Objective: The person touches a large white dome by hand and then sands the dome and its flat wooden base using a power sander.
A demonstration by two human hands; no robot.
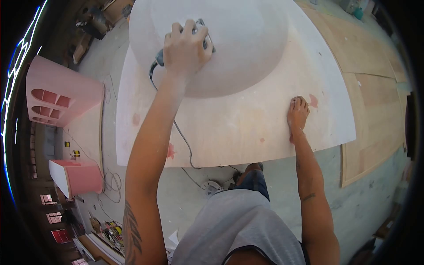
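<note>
Sanding here goes best, I judge, with the small grey corded power sander kept flat to the curve under light, even pressure. In the head view the left hand is closed over it on the near-left flank of the broad, smooth white dome. The sander's long axis seems to run from its cord end at the dome's left edge towards the dome's crown. The right hand lies spread flat, holding nothing, on the pale curved plywood panel below the dome's right side.
</note>
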